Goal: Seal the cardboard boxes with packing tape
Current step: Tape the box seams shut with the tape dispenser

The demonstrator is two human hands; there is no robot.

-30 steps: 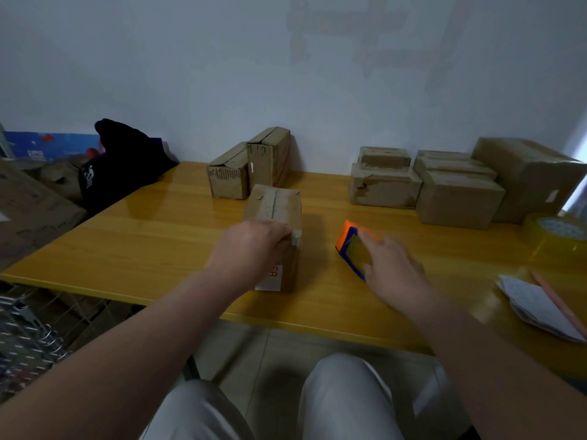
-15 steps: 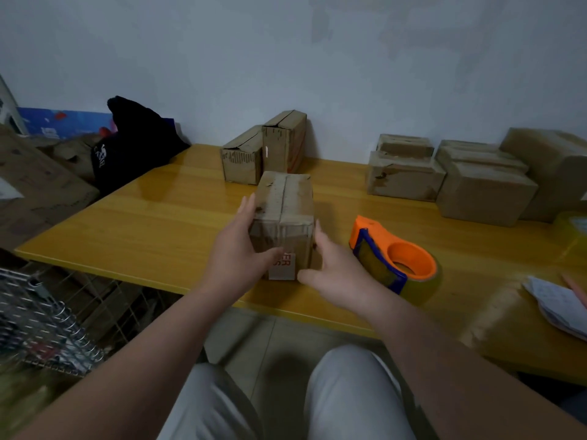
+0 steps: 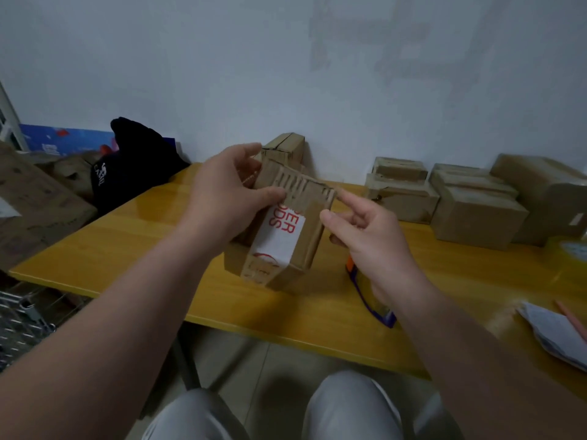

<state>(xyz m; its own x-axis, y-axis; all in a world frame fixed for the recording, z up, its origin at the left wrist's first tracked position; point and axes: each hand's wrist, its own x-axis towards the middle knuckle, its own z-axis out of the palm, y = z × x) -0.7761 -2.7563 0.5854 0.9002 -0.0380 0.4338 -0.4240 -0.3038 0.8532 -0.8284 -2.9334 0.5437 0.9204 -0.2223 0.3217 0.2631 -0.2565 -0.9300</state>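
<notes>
1 yellow table (image 3: 133, 249) carries 5 stacked boxes (image 3: 476, 223) at the right. 1 cardboard box (image 3: 305, 242) is tilted before me. My left hand (image 3: 222, 201) grips its top, my right hand (image 3: 371, 230) pinches its upper corner. 1 tape dispenser (image 3: 374, 308) lies beneath my right wrist.

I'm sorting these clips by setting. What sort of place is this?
Most likely a small parcel-packing station in a plain room: cardboard boxes stacked against the wall on a yellow table, and a tape dispenser lying beside the box being handled.
</notes>
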